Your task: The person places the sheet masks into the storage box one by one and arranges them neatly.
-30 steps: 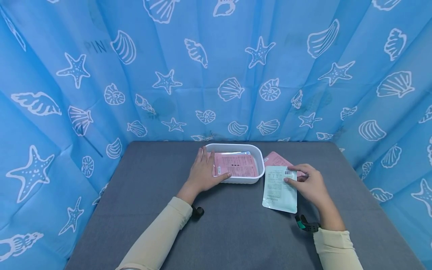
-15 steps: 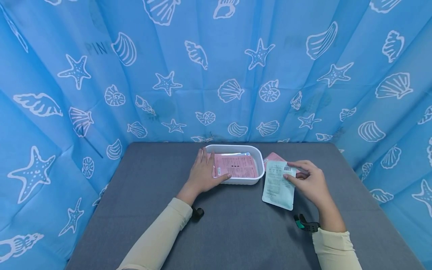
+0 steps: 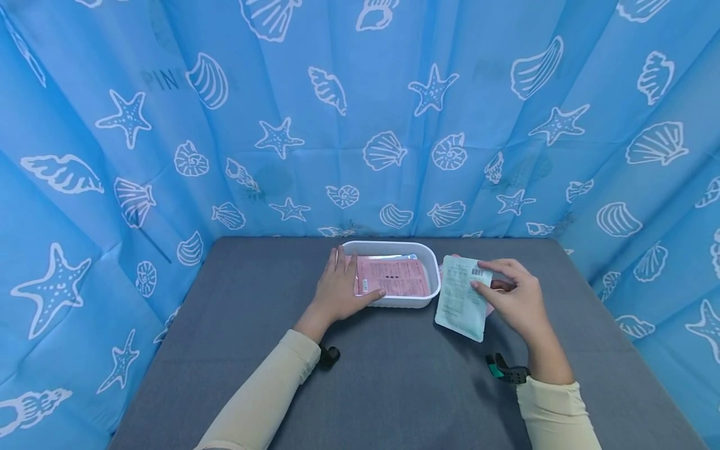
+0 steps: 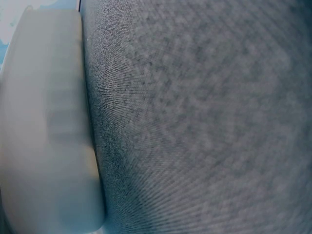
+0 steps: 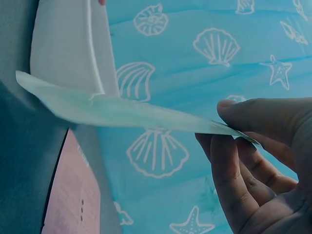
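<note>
My right hand (image 3: 514, 297) pinches a pale mint-green flat sachet (image 3: 460, 303) by its upper right edge, thumb on top and fingers beneath. In the right wrist view the sachet (image 5: 122, 113) is seen nearly edge-on, raised above the table and just right of the white plastic basket (image 3: 402, 302). My left hand (image 3: 337, 290) rests on the basket's left end, fingers fairly straight and thumb lying over the front rim. Pink sachets (image 3: 394, 278) lie inside the basket, with a silvery-blue one (image 3: 413, 256) partly showing behind them.
A pink sachet (image 5: 75, 187) lies on the table under the mint-green one, mostly hidden in the head view. The grey table (image 3: 394, 381) runs back to a blue curtain (image 3: 360, 125) with shell prints. The basket's wall (image 4: 44, 146) fills the left of the left wrist view.
The mint-green sachet has risen off the table and moved slightly away from me in my right hand, covering more of the pink sachet. My left hand and the basket stay still.
</note>
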`<state>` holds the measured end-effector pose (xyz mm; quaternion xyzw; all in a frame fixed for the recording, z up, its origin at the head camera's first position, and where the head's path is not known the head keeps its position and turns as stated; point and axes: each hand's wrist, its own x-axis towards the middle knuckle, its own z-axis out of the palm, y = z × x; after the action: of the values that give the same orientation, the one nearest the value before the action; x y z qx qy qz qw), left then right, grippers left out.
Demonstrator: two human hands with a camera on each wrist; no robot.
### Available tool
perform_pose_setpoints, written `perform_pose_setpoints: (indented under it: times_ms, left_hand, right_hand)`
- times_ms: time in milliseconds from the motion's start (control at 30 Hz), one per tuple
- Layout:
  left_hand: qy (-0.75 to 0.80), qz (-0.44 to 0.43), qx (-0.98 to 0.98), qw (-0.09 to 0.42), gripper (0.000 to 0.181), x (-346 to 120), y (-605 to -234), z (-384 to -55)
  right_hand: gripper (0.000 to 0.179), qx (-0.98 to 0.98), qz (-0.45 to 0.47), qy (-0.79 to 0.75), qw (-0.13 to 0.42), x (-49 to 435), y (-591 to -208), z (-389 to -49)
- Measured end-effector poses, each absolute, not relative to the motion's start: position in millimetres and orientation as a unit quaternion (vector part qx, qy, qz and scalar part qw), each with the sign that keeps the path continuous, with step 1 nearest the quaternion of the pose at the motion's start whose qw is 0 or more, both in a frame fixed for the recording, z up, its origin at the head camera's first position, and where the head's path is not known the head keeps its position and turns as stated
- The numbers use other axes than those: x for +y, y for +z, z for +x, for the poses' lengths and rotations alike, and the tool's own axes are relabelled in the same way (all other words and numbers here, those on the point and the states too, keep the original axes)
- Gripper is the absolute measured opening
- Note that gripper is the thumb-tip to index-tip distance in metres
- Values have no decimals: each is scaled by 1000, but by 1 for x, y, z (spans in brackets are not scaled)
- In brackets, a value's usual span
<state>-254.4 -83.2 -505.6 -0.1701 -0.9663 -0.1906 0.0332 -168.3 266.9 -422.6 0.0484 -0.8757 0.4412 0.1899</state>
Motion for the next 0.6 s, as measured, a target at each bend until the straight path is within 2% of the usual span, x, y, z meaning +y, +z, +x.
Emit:
perform_pose_setpoints:
  times_ms: [600]
  left_hand:
    - [-190,-169,-967,34,120,-83,-504,-254]
  right_hand:
    - [36,-832,91,478,265,247,-403,-181]
